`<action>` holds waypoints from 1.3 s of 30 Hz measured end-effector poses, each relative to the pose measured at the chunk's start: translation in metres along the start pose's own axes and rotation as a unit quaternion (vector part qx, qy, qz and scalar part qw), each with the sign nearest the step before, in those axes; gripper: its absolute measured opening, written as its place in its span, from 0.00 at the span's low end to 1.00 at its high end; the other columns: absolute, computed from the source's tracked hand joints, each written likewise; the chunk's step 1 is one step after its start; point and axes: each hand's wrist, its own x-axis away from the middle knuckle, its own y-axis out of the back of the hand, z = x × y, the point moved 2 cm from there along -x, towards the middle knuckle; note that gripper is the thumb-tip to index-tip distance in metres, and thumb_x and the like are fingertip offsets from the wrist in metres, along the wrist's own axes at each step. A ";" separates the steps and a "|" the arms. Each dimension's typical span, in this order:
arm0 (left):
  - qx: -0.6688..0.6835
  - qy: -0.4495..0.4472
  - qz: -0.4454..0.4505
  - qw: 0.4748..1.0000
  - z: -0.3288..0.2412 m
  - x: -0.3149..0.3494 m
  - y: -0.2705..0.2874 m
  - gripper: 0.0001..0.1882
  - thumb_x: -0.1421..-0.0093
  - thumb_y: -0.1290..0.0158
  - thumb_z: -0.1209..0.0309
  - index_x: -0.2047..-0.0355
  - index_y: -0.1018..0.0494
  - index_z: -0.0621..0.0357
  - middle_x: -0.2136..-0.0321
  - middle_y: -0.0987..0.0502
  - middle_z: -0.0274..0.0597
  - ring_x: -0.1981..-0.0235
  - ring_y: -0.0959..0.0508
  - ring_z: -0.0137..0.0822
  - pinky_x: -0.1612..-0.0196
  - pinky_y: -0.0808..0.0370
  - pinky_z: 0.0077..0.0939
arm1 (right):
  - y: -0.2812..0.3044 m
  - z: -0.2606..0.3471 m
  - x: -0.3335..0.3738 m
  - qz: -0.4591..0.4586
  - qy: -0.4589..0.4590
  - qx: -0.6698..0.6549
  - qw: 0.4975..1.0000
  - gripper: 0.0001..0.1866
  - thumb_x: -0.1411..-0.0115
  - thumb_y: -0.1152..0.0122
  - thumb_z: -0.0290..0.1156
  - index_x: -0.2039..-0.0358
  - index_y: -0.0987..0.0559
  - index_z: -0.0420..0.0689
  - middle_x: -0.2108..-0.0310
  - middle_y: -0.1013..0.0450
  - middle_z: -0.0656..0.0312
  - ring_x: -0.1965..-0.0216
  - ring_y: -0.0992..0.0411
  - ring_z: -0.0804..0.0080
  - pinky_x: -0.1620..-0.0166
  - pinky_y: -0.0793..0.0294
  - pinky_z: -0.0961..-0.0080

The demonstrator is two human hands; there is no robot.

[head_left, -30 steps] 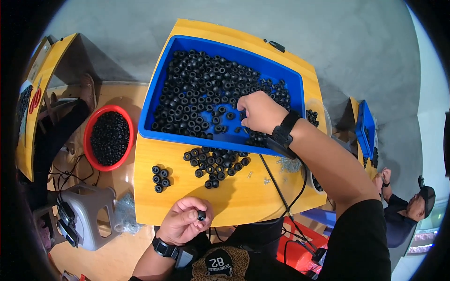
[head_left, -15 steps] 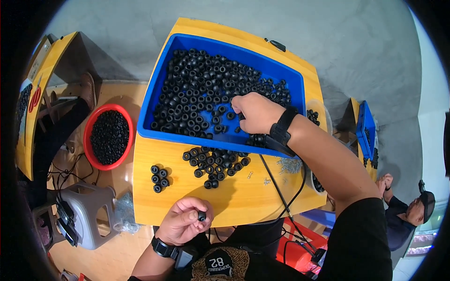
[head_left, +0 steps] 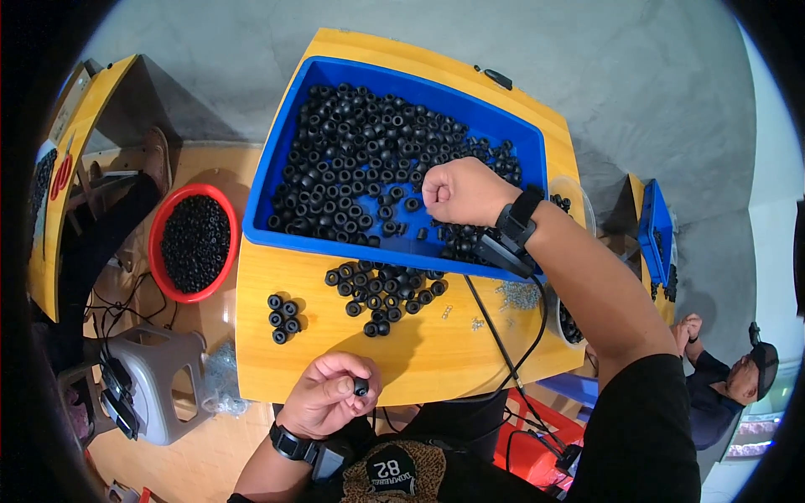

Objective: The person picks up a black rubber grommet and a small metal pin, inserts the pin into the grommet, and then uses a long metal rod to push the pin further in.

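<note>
My left hand [head_left: 327, 396] is just off the table's near edge. It pinches a small black ring-shaped part [head_left: 360, 387] between thumb and fingers. Over the right half of a blue tray [head_left: 377, 254], my right hand [head_left: 471, 193] has its fingers curled closed; what they hold, if anything, is hidden. Many loose black ring-shaped parts [head_left: 352, 151] fill most of the tray, with a patch of blue bottom showing near my right hand. In front of the tray, a cluster of the same black parts [head_left: 377, 293] lies on the yellow table [head_left: 285, 369], with a smaller group [head_left: 283, 318] to its left.
Tiny clear pieces [head_left: 518, 295] lie by a round clear tub [head_left: 570, 323] at the table's right. Black cables [head_left: 495, 335] cross the front right. A red basin [head_left: 155, 251] of black parts stands left, near a grey stool [head_left: 159, 377]. Another person [head_left: 721, 386] is far right.
My right hand has lifted slightly and shifted right over the tray, its fingers curling in more. My left hand keeps its hold on the black part.
</note>
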 end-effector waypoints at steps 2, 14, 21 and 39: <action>0.001 0.001 -0.001 1.000 0.000 0.000 0.000 0.10 0.39 0.48 0.74 0.57 0.27 0.63 0.70 0.28 0.48 0.73 0.30 0.29 0.73 0.34 0.16 | 0.002 0.004 -0.001 0.025 -0.010 0.023 0.999 0.04 0.54 0.36 0.26 0.78 0.23 0.41 0.79 0.28 0.64 0.78 0.30 0.77 0.74 0.32 0.78; -0.010 0.011 -0.015 1.000 0.000 0.000 0.000 0.11 0.40 0.48 0.74 0.57 0.27 0.62 0.70 0.28 0.48 0.74 0.30 0.29 0.74 0.34 0.16 | 0.035 -0.015 0.017 0.057 -0.017 -0.391 0.918 0.08 0.49 0.39 0.31 0.71 0.22 0.41 0.80 0.28 0.66 0.83 0.35 0.82 0.80 0.37 0.84; -0.007 0.006 -0.012 1.000 0.000 0.000 -0.001 0.11 0.40 0.48 0.74 0.57 0.27 0.62 0.71 0.28 0.47 0.74 0.30 0.29 0.74 0.34 0.16 | 0.007 0.005 0.023 -0.011 0.056 0.061 0.996 0.09 0.52 0.34 0.30 0.71 0.20 0.41 0.79 0.28 0.61 0.76 0.31 0.75 0.71 0.32 0.78; -0.006 0.006 -0.007 1.000 0.000 0.001 -0.001 0.10 0.40 0.48 0.74 0.57 0.27 0.62 0.70 0.28 0.49 0.74 0.30 0.30 0.73 0.34 0.16 | 0.005 0.006 0.023 0.034 0.046 0.015 0.998 0.11 0.54 0.33 0.30 0.68 0.20 0.42 0.77 0.27 0.57 0.74 0.28 0.66 0.69 0.28 0.70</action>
